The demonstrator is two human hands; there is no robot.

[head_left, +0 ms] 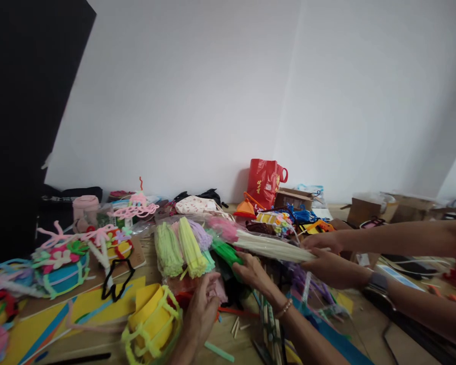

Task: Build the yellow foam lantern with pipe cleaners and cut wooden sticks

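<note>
My left hand (202, 310) is in front of the bundles of pipe cleaners, its fingers loosely curved and apart, holding nothing I can see. My right hand (253, 274), with a beaded bracelet at the wrist, has its fingers closed round the near end of a green pipe cleaner bundle (223, 252). Beyond my left hand, a light green bundle (168, 251) and a yellow bundle (192, 248) lie in clear plastic, with a lilac bundle (200, 234) beside them. Below left stands a yellow paper lantern-like craft (152, 317) trimmed with pale yellow pipe cleaner.
From the right, another person's hands (329, 256), a watch on one wrist, hold a white pipe cleaner bundle (271, 245). A red bag (264, 182) stands against the wall beside a cardboard box (293, 199). Flowered crafts (63, 268) and yellow sheets (99, 314) cover the left.
</note>
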